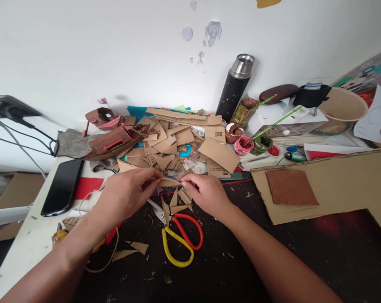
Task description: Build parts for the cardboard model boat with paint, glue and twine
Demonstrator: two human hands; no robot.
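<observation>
Between my two hands a narrow cardboard strip (170, 182) is stretched above the dark work surface. My left hand (127, 191) pinches its left end, thumb against fingers. The other end sits in the pinch of my right hand (206, 191). Just below lie scissors (178, 261) with one yellow and one red handle, their blades pointing up and left beneath my left hand. Small cardboard offcuts (181, 198) lie around the blades. A heap of cut cardboard pieces (165, 143) spreads behind both hands.
A brown cardboard model (111, 143) and a phone (62, 185) are at left. Behind stand a black thermos (233, 90) and open paint pots, one pink (243, 146), one green (262, 145). At right, a cardboard sheet (342, 181) bears a brown-painted square (291, 188).
</observation>
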